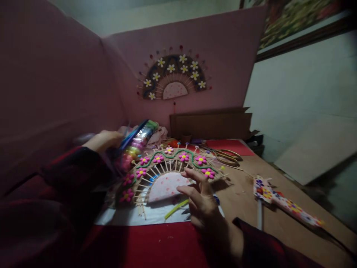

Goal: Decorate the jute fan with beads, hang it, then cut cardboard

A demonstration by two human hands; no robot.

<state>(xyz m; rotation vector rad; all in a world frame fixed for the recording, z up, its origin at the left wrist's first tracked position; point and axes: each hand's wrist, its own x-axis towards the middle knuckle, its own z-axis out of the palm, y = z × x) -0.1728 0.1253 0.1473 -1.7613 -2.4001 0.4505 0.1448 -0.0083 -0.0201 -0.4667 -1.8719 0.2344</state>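
Observation:
A half-round fan of twine and thin sticks lies in front of me, with pink flowers (pixel 183 157), a wavy green line and a pale dotted half-circle (pixel 167 188) at its base. My right hand (pixel 202 201) hovers over the fan's right part, fingers apart and holding nothing. At the left, my left hand (pixel 104 140) is closed round a bundle of thin blue strips (pixel 133 133); motion blurs its fingertips. Beside the strips is a clear packet of coloured pieces (pixel 139 140). A yellow-green strip (pixel 176 209) lies on the white sheet (pixel 125 219) below the fan.
Gold-handled scissors (pixel 227 155) lie behind the fan at the right. A flower-patterned glue gun (pixel 287 204) rests on the brown board (pixel 240 193), its cord running right. A finished-looking fan with white flowers (pixel 171 68) hangs on the pink backdrop (pixel 223 44). Cardboard (pixel 209 125) stands behind.

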